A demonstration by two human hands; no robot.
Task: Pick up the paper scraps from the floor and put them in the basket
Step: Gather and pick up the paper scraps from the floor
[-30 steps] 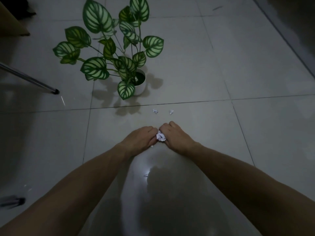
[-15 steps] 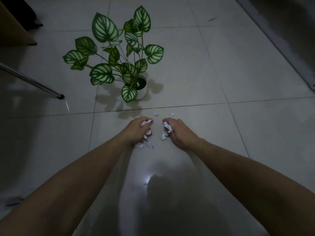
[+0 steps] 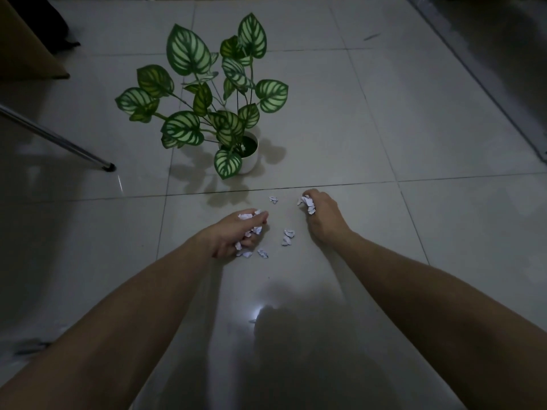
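Observation:
Small white crumpled paper scraps lie on the grey tiled floor in front of me. My left hand (image 3: 233,232) is curled on several scraps, with more loose ones (image 3: 262,253) just below its fingers. My right hand (image 3: 322,216) is farther forward and closed on a bunch of scraps (image 3: 307,203). Between the hands lie a pair of scraps (image 3: 288,237), and a single scrap (image 3: 273,199) sits nearer the plant. No basket is in view.
A leafy plant in a white pot (image 3: 250,156) stands just beyond the scraps. A metal leg (image 3: 109,166) slants in from the left, and a brown piece of furniture (image 3: 26,54) fills the far left corner. A dark strip (image 3: 488,84) borders the floor on the right.
My hands were pressed together on one wad of paper; they have since parted. The right hand has moved forward and to the right. Scraps now lie spread on the floor between them.

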